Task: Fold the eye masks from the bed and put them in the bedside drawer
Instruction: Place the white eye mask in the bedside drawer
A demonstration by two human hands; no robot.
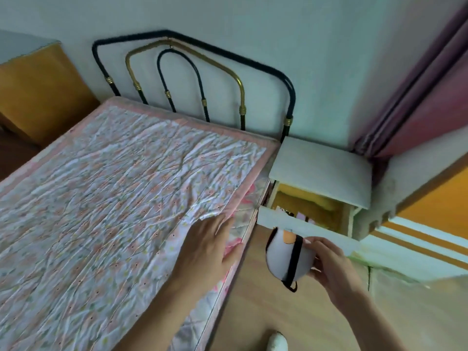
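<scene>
The right hand point(331, 264) pinches a folded white eye mask with an orange patch and a black elastic strap point(287, 257) between thumb and fingers, holding it in the air above the pale wooden floor point(255, 312), just near of the open drawer. The strap runs down across the folded mask and hangs in a small loop below it. The left hand point(206, 245) lies spread, fingers straight and a little apart, palm down on the right edge of the bed, touching the crinkled white quilt with a pink border and small floral print point(114, 186) that covers the mattress. The white bedside cabinet with a flat pale top point(321, 168) stands just right of the bed's far corner, and its white-fronted bedside drawer point(304, 224) is pulled out toward the near side; the inside is yellowish, and a few small pale and dark items lie against the front wall, too small to make out. Behind the bed, against the pale wall, rises a curved metal headboard of black and brass-coloured tubes point(202, 79). To the far left an orange-brown cushioned piece of furniture point(40, 92) stands beside the bed. At the far right hang dusky pink curtains point(415, 97), and near the bottom edge a white-socked foot point(277, 342) shows on the floor.
</scene>
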